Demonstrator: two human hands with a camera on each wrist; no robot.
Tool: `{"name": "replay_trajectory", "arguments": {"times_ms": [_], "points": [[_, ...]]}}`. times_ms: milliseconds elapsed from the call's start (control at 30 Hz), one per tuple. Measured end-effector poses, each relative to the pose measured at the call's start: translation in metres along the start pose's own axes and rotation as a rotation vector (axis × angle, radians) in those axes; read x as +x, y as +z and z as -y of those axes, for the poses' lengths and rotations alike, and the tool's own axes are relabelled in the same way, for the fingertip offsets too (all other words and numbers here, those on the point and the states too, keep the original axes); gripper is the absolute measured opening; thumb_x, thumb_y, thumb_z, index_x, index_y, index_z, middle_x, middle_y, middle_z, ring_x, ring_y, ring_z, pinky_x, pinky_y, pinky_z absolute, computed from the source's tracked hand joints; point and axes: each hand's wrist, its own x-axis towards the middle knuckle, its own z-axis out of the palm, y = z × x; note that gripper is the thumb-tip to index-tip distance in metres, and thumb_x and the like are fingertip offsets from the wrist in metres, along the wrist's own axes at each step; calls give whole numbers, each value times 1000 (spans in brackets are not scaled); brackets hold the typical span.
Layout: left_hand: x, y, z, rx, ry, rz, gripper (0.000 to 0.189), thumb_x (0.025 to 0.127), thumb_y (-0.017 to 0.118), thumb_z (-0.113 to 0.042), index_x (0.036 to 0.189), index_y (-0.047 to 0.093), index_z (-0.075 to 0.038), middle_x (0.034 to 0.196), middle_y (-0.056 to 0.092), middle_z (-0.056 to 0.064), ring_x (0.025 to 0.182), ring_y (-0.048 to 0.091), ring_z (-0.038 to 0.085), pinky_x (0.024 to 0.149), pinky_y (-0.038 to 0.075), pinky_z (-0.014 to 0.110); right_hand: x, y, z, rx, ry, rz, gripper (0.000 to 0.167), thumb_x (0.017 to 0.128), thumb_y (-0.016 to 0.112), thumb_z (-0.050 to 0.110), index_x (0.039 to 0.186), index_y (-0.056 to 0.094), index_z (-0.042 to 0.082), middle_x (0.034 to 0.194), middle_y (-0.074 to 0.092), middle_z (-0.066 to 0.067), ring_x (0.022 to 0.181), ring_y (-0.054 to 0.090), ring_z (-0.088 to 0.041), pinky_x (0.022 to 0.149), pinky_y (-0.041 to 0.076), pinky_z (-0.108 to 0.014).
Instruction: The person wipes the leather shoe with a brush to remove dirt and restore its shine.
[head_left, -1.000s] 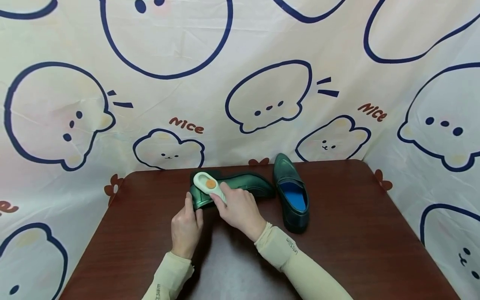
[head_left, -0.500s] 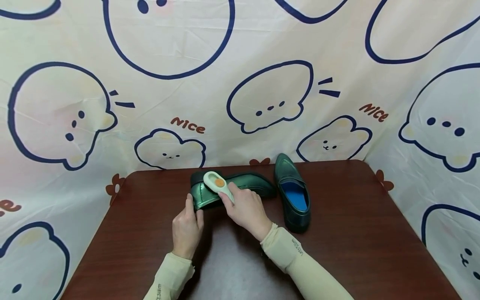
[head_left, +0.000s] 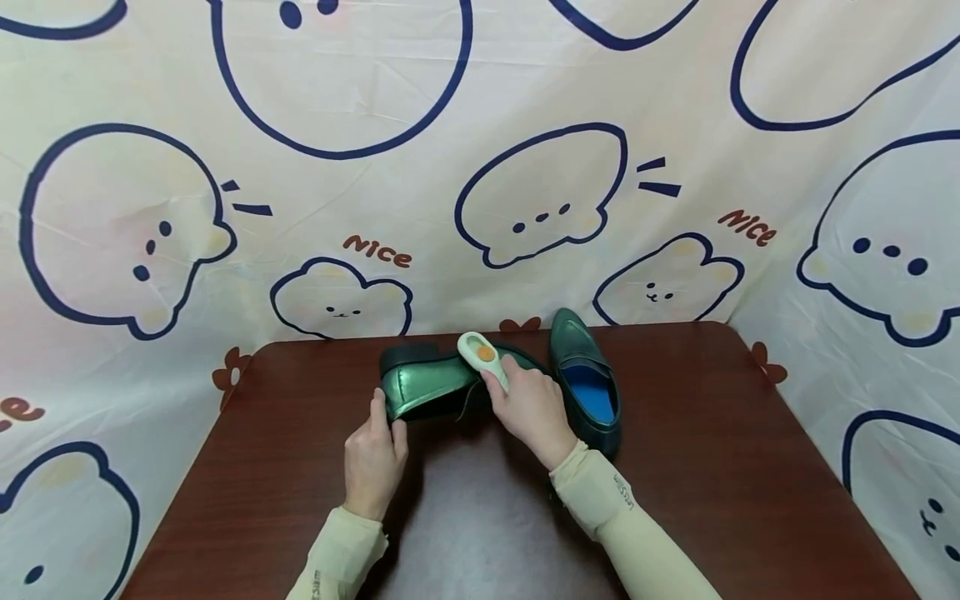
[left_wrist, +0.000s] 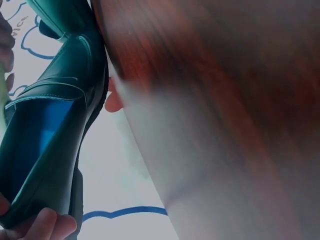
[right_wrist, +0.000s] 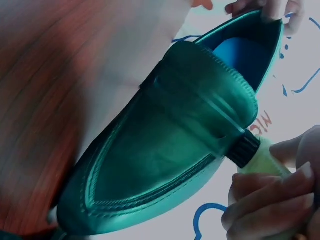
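A green leather loafer lies tipped on its side near the table's back edge, toe to the right. Its heel end is pinched by my left hand, whose fingertips show at the heel in the left wrist view. My right hand grips a small pale brush with an orange spot on its handle. In the right wrist view the brush's short black bristles press on the loafer's side, beside the strap. Blue lining shows inside the loafer.
The matching green loafer stands upright just to the right, toe toward the back, partly behind my right hand. Both are on a dark brown wooden table. A cartoon-printed cloth hangs behind and at the sides.
My right hand has carried the brush rightward along the loafer's side, from the heel part toward the toe. The left hand keeps its hold at the heel.
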Motion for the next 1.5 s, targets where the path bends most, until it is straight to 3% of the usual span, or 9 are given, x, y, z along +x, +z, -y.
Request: {"name": "replay_trajectory", "arguments": {"times_ms": [167, 467, 667, 867, 1267, 1500], "points": [[2, 0, 2, -13, -29, 12, 44, 88, 63, 2, 129, 56, 16, 60, 56, 17, 43, 42, 17, 43, 42, 40, 3, 2, -7, -22, 29, -24, 36, 105, 58, 43, 104, 63, 7, 62, 55, -5, 47, 50, -20, 42, 38, -32], [4, -4, 6, -17, -52, 25, 42, 87, 64, 3, 127, 57, 15, 57, 52, 11, 44, 34, 7, 41, 37, 32, -3, 3, 0, 76, -38, -20, 34, 107, 55, 41, 98, 57, 8, 59, 48, -1, 45, 45, -14, 41, 35, -28], [5, -5, 8, -3, -65, 40, 43, 87, 65, 2, 127, 56, 15, 60, 58, 18, 42, 41, 14, 41, 41, 37, -11, 7, 13, 165, -116, 40, 32, 108, 53, 39, 100, 55, 9, 61, 45, 1, 46, 43, -11, 42, 34, -26], [6, -5, 9, -11, -88, 67, 45, 88, 65, 4, 130, 54, 15, 66, 62, 22, 45, 49, 21, 45, 47, 44, -17, 18, 24, 112, -174, 43, 30, 107, 56, 38, 101, 55, 9, 64, 48, 3, 49, 46, -11, 44, 35, -25], [5, -4, 7, -6, -76, 84, 43, 89, 64, 4, 129, 54, 15, 61, 58, 18, 43, 46, 18, 43, 45, 40, -16, 24, 3, 30, -142, -53, 28, 107, 56, 38, 98, 54, 11, 59, 42, 3, 45, 41, -13, 42, 30, -26], [4, -2, 4, -6, -81, 92, 43, 89, 64, 4, 130, 54, 14, 61, 57, 16, 44, 46, 18, 44, 46, 41, -16, 22, -2, 94, -104, -42, 30, 108, 54, 38, 94, 52, 12, 59, 41, 3, 44, 40, -10, 41, 30, -25]]}}
